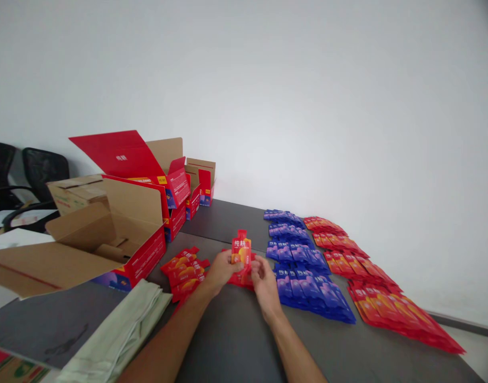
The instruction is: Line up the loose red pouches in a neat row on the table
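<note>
My left hand (221, 272) pinches a red pouch (241, 249) with white characters and holds it upright above the dark table (236, 335). My right hand (263, 279) is closed on the lower edge of more red pouches (244, 280) lying just under the raised one. A loose pile of red pouches (185, 271) lies to the left of my left hand.
Rows of blue pouches (303, 266) and red pouches (371, 282) are fanned out on the right half of the table. Open red cardboard boxes (124, 234) stand at the left, a folded pale green cloth (124, 330) lies near the front left, and black chairs (24, 181) are behind.
</note>
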